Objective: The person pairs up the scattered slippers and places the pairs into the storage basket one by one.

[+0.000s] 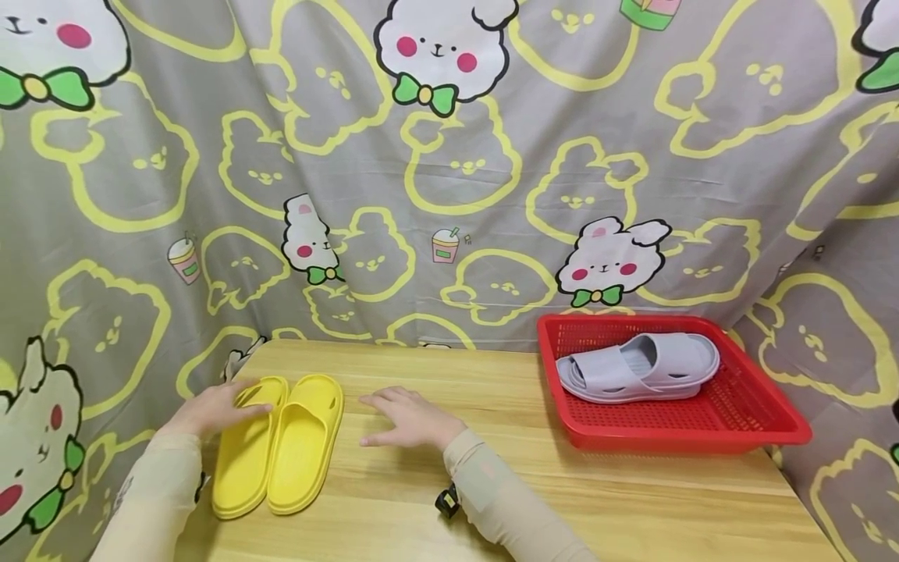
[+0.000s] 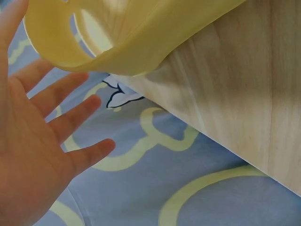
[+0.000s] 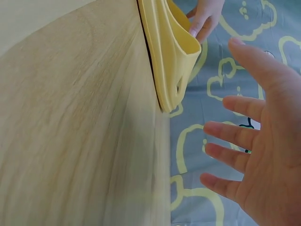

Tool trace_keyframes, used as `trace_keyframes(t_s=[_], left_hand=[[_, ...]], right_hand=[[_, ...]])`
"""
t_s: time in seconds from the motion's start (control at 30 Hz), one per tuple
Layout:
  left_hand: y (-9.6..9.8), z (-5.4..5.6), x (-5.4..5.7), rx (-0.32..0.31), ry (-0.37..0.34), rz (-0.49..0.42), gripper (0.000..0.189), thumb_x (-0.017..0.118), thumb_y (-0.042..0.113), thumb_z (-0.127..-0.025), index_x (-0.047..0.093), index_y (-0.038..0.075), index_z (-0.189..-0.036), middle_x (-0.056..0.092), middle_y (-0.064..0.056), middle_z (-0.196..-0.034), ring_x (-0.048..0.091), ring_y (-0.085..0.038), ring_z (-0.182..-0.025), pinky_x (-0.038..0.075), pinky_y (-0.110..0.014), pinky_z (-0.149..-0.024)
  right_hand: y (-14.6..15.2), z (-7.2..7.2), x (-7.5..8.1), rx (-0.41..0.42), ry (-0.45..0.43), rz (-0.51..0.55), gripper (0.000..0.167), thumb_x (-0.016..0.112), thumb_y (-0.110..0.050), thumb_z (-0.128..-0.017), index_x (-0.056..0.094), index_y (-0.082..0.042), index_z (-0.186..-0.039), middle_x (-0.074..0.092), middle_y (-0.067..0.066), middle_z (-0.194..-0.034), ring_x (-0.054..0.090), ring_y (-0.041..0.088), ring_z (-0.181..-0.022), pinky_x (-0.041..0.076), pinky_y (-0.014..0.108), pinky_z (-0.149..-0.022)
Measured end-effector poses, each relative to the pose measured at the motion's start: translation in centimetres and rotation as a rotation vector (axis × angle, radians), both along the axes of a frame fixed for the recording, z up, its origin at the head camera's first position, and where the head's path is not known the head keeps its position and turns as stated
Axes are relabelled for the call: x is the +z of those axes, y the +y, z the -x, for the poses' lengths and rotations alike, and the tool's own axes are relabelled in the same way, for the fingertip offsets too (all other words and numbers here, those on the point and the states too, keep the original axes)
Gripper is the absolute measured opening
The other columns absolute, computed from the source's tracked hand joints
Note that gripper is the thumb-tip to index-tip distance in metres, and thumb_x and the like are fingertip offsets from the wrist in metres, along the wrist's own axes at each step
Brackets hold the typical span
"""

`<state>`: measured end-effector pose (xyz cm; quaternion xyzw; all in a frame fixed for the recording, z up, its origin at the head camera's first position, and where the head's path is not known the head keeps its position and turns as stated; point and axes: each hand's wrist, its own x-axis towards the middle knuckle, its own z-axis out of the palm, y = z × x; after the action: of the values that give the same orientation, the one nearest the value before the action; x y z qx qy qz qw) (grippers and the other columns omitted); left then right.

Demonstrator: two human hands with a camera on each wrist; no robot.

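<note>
A pair of yellow slippers (image 1: 298,464) lies side by side on the left of the wooden table, toes toward the back. My left hand (image 1: 218,410) is at the outer side of the left slipper, its thumb reaching over the strap in the head view. In the left wrist view its fingers (image 2: 70,120) are spread beside a yellow slipper (image 2: 127,59). To the right of the pair, my right hand (image 1: 410,417) hovers above the table, fingers apart and holding nothing. The right wrist view shows that palm (image 3: 277,183) facing the slipper (image 3: 162,52).
A red plastic basket (image 1: 688,441) stands at the table's back right, with grey slippers (image 1: 607,371) lying in it, one overlapping the other. Patterned grey cloth (image 1: 492,179) hangs behind and at both sides. Bare wood (image 1: 485,382) lies between my right hand and the basket.
</note>
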<state>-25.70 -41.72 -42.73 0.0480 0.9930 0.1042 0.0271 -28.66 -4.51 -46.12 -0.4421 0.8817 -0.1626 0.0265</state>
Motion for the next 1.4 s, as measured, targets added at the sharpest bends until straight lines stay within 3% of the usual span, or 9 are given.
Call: trace_keyframes(t_s=[0.27, 0.43, 0.83, 1.07, 1.4], left_hand=[[0.3, 0.4, 1.2, -0.009, -0.126, -0.094, 0.084, 0.062, 0.056, -0.088, 0.04, -0.003, -0.144, 0.04, -0.037, -0.143, 0.042, -0.06, -0.124, 0.042, -0.068, -0.092], [0.3, 0.6, 1.2, -0.012, -0.135, -0.117, 0.084, 0.066, 0.053, -0.086, 0.042, -0.004, -0.142, 0.043, -0.037, -0.141, 0.041, -0.06, -0.125, 0.042, -0.066, -0.094], [-0.2, 1.0, -0.3, -0.028, -0.088, -0.128, 0.09, 0.074, 0.054, -0.079, 0.044, -0.005, -0.141, 0.044, -0.037, -0.139, 0.043, -0.059, -0.124, 0.043, -0.065, -0.094], [-0.1, 1.3, -0.7, -0.052, -0.012, -0.097, 0.089, 0.075, 0.058, -0.075, 0.051, -0.003, -0.137, 0.052, -0.034, -0.134, 0.047, -0.057, -0.121, 0.044, -0.066, -0.093], [0.0, 0.9, -0.2, -0.026, 0.088, -0.021, 0.089, 0.072, 0.067, -0.072, 0.057, 0.003, -0.133, 0.056, -0.03, -0.133, 0.045, -0.059, -0.119, 0.042, -0.071, -0.085]], right_hand=[[-0.8, 0.5, 0.3, 0.003, -0.03, -0.013, 0.077, 0.046, -0.07, -0.09, 0.027, -0.03, -0.154, 0.041, 0.0, -0.153, 0.038, 0.023, -0.143, 0.033, 0.047, -0.116], [-1.4, 0.6, 0.4, 0.004, -0.04, -0.015, 0.076, 0.046, -0.069, -0.091, 0.027, -0.03, -0.154, 0.042, 0.0, -0.153, 0.037, 0.022, -0.143, 0.032, 0.047, -0.117], [-2.6, 1.0, 0.1, 0.022, -0.032, 0.011, 0.076, 0.046, -0.066, -0.092, 0.03, -0.025, -0.153, 0.042, -0.001, -0.153, 0.038, 0.021, -0.143, 0.032, 0.045, -0.117], [-3.3, 1.1, -0.1, 0.026, -0.042, 0.01, 0.075, 0.049, -0.063, -0.093, 0.03, -0.023, -0.154, 0.041, 0.0, -0.154, 0.037, 0.022, -0.143, 0.032, 0.045, -0.117], [-4.6, 1.2, -0.7, 0.034, -0.005, 0.019, 0.078, 0.049, -0.063, -0.093, 0.026, -0.022, -0.155, 0.036, 0.008, -0.156, 0.035, 0.024, -0.144, 0.035, 0.046, -0.116]])
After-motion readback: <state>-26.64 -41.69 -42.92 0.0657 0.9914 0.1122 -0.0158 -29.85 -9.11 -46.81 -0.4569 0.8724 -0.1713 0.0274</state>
